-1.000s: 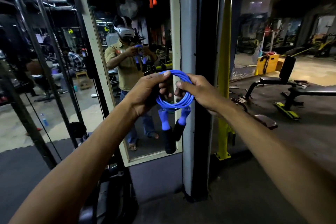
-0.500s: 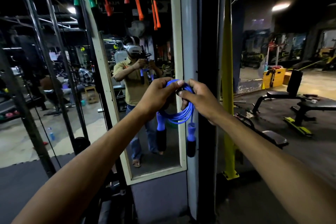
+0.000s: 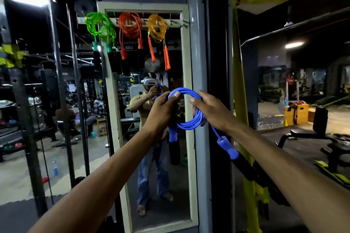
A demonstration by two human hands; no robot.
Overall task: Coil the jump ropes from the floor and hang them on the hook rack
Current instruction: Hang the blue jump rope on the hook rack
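A coiled blue jump rope [image 3: 191,121] is held in front of the mirror by both hands. My left hand [image 3: 162,111] grips the coil's left side and my right hand [image 3: 212,111] its right side. One blue-and-black handle [image 3: 173,143] hangs straight down; the other handle [image 3: 230,150] swings out to the right. Above, the hook rack [image 3: 176,23] spans the mirror's top. On it hang a green rope [image 3: 100,26], a red rope [image 3: 130,26] and an orange rope [image 3: 157,28]. The rack's right end is bare.
A tall framed mirror [image 3: 186,100] reflects a person. Just right of it stand a grey post [image 3: 198,53] and a yellow upright [image 3: 240,85]. A black steel rack [image 3: 56,81] stands left, a weight bench [image 3: 320,138] right, and a yellow box [image 3: 296,112] behind it.
The view has tilted up, bringing the whole hook rack into sight. The blue coil has risen with both hands, and its right handle has swung out to the right.
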